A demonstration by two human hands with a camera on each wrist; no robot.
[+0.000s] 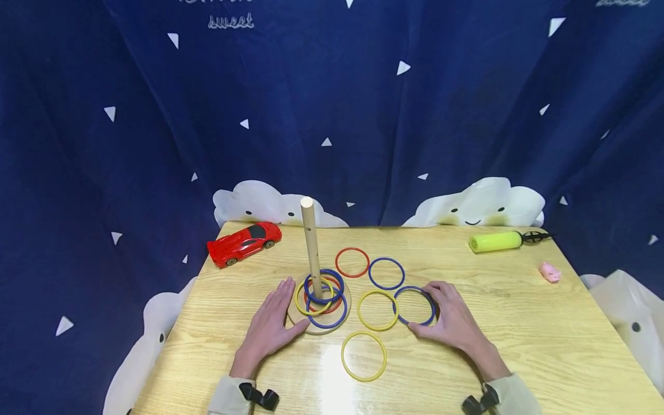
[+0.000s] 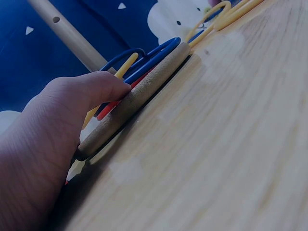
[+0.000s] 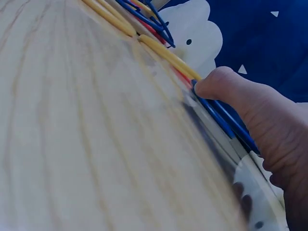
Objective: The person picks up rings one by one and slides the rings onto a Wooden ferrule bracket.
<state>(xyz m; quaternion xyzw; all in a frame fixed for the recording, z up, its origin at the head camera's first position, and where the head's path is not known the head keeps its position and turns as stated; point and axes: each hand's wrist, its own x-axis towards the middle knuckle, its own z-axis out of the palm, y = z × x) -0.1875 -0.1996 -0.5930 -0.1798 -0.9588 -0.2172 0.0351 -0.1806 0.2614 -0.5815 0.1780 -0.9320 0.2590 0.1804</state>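
My left hand rests at the left of a round wooden base, its fingers nearly straight and spread from the thumb. In the left wrist view the thumb touches the base's rim. A wooden post rises from the base, with several blue, yellow and red rings lying around its foot. My right hand holds a blue ring by its right side, between thumb and fingers. That ring's left edge meets a yellow ring. In the right wrist view the thumb touches the blue ring; the fingertips are hidden.
Other rings lie loose between the hands: a red one, a blue one and a yellow one. A red toy car stands back left. A yellow-green hand pump and small pink object lie on the right.
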